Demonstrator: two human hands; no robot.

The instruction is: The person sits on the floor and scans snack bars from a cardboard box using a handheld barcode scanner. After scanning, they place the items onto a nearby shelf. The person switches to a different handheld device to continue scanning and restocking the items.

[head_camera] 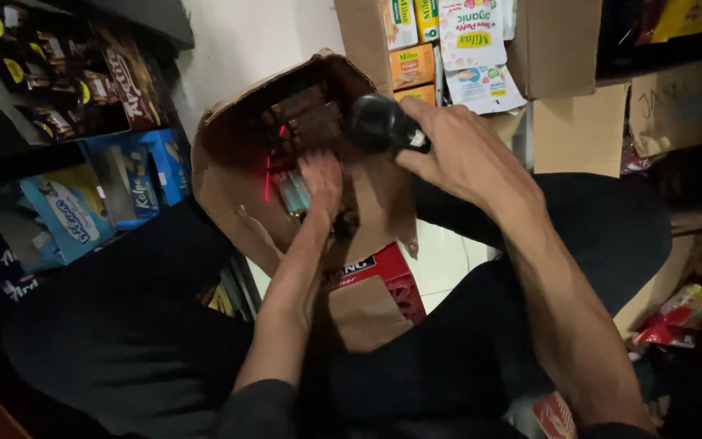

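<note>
An open brown cardboard box [229,154] rests tilted on my lap, its mouth facing me, with dark wrapped packets inside. My left hand [319,180] reaches into the box and presses on a small pale packet [292,195]. My right hand [457,150] is closed around a black handheld scanner [379,123] at the box's upper right rim. The scanner points into the box, and a red light line [267,177] falls across the inner wall.
Shelves at left hold dark snack packs [83,81] and blue cartons [83,207]. Orange and white packets [448,49] and cardboard boxes [578,89] stand behind. A red carton [379,272] lies below the box. Red wrappers [676,317] lie at right.
</note>
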